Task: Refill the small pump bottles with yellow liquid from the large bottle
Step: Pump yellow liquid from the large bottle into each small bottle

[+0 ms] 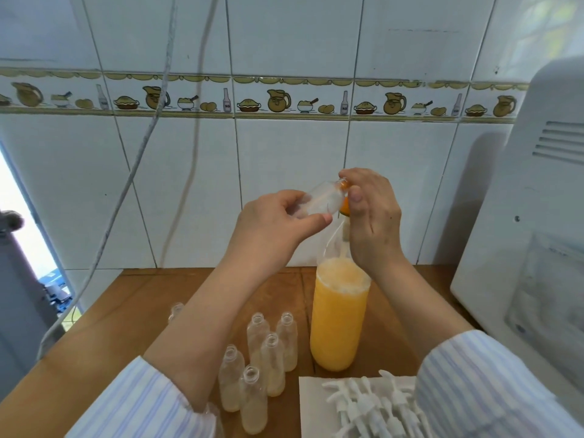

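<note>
- The left hand (pixel 278 226) gripped a small clear plastic bottle (pixel 322 200), tipped sideways.
- The right hand's fingers (pixel 357 192) pinched, seemingly, an orange funnel (pixel 345 206) atop the tall yellow-filled bottle (pixel 339 314).
- Next: steady alignment.

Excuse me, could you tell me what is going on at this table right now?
A person is working on refilling small pump bottles. The left hand holds one small clear bottle tipped sideways over the neck of the large bottle of yellow liquid, while the right hand grips at that neck. Several open small bottles stand nearby, and white pump heads lie on paper.
</note>
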